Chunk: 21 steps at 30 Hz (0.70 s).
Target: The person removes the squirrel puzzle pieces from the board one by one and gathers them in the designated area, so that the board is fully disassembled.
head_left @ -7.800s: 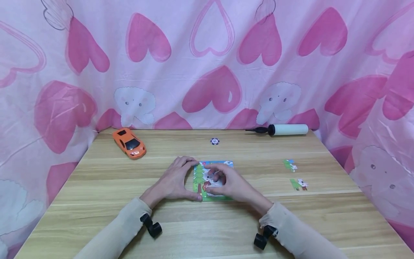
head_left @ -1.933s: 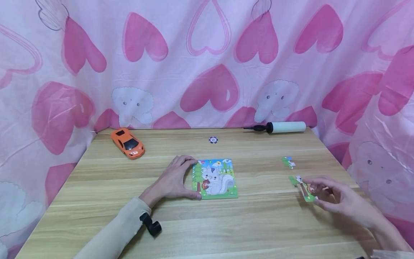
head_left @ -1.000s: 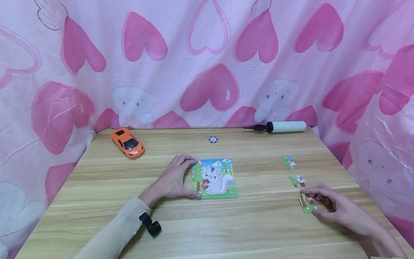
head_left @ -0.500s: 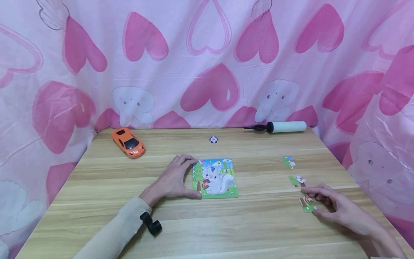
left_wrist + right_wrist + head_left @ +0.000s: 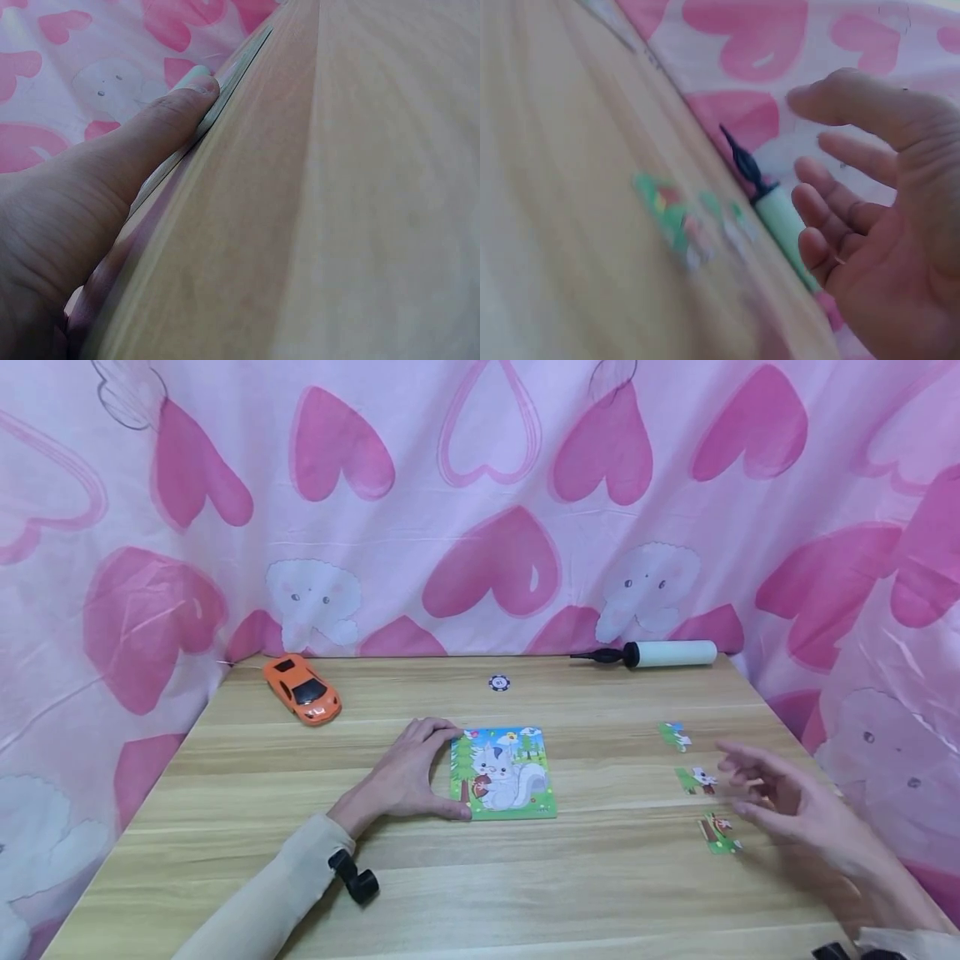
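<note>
We can read no text, label, brand or number anywhere; the small round chip [image 5: 498, 682], upper middle of the head view, shows a mark too small to read.

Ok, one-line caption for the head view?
Left hand steadies the puzzle; open right hand hovers by three loose pieces on the table.

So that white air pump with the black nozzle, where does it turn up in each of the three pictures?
Head view: the air pump lies at the table's far right edge, against the curtain.
Left wrist view: not in it; only the left hand on the puzzle board's edge shows.
Right wrist view: the pump is mid-frame, beyond the open right hand.
Shared landmark: the pink heart curtain.
</note>
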### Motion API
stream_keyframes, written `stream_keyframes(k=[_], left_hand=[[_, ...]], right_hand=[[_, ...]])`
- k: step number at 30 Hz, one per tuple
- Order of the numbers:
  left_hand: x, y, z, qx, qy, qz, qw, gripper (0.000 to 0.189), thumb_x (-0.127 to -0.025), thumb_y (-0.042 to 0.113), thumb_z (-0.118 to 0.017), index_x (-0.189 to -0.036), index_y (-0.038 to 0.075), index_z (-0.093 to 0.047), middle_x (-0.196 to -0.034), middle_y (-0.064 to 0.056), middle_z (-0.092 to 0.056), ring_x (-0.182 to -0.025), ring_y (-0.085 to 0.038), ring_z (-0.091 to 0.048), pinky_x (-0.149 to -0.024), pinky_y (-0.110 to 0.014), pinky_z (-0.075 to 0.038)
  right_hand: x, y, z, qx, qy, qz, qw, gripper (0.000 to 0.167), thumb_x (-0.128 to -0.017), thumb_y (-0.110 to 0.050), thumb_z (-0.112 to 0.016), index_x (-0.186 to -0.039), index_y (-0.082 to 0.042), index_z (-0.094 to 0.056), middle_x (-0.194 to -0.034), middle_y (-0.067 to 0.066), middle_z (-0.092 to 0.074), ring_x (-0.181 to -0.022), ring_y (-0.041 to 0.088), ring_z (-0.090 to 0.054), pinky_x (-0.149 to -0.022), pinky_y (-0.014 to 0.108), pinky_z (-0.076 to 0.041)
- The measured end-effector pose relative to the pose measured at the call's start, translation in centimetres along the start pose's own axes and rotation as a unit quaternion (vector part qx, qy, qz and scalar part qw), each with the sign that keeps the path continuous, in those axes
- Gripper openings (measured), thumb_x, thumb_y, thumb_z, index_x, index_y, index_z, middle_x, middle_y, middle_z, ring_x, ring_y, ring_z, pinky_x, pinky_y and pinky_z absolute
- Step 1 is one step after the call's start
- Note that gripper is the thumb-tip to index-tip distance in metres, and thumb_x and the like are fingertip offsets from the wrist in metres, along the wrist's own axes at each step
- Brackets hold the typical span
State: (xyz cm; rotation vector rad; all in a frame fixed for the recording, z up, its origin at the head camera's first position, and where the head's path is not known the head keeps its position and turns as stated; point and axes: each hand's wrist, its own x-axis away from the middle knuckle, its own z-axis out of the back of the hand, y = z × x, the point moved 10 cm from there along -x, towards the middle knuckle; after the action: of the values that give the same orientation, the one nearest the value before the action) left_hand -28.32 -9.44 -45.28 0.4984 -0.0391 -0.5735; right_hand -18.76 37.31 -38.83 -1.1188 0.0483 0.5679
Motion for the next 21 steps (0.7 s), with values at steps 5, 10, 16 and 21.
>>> stream_keyframes(k=[5, 10, 16, 21], left_hand=[[0.0, 0.0, 0.0, 0.001, 0.000, -0.001, 1.0000, 0.132, -0.066, 0.091, -0.087, -0.169, 0.018, -0.046, -0.168, -0.002, -0.041, -0.152, -0.025, -0.039, -0.132, -0.053, -0.034], [0.1, -0.1, 0.1, 0.000, 0.001, 0.001, 1.0000, 0.133, -0.065, 0.091, -0.087, -0.169, 0.018, -0.047, -0.168, -0.003, -0.041, -0.152, -0.025, -0.039, -0.132, -0.054, -0.034], [0.2, 0.0, 0.2, -0.002, 0.005, -0.004, 1.0000, 0.133, -0.065, 0.091, -0.087, -0.169, 0.018, -0.047, -0.167, -0.003, -0.042, -0.151, -0.025, -0.040, -0.132, -0.053, -0.034], [0.1, 0.1, 0.1, -0.001, 0.005, -0.008, 1.0000, 0.133, -0.065, 0.092, -0.086, -0.168, 0.017, -0.047, -0.167, -0.003, -0.042, -0.150, -0.025, -0.041, -0.133, -0.053, -0.033]], right_hand=[[-2.9, -1.5, 0.1, -0.015, 0.029, 0.005, 0.9995, 0.085, -0.093, 0.029, -0.065, -0.169, 0.006, -0.034, -0.154, 0.008, -0.061, -0.130, 0.014, -0.065, -0.100, 0.020, -0.057], [-6.2, -2.9, -1.2, -0.009, 0.028, 0.017, 0.9994, 0.097, -0.092, 0.027, -0.068, -0.175, -0.005, -0.029, -0.167, 0.012, -0.050, -0.143, 0.018, -0.058, -0.108, 0.020, -0.052], [-10.0, -4.5, -3.4, -0.037, 0.016, 0.040, 0.9984, 0.102, -0.093, 0.026, -0.069, -0.177, -0.010, -0.025, -0.170, 0.013, -0.043, -0.151, 0.025, -0.045, -0.111, 0.024, -0.045], [-12.7, -5.3, -5.2, -0.028, 0.025, 0.034, 0.9987, 0.102, -0.093, 0.020, -0.075, -0.177, -0.016, -0.029, -0.169, 0.014, -0.045, -0.149, 0.029, -0.044, -0.108, 0.027, -0.045]])
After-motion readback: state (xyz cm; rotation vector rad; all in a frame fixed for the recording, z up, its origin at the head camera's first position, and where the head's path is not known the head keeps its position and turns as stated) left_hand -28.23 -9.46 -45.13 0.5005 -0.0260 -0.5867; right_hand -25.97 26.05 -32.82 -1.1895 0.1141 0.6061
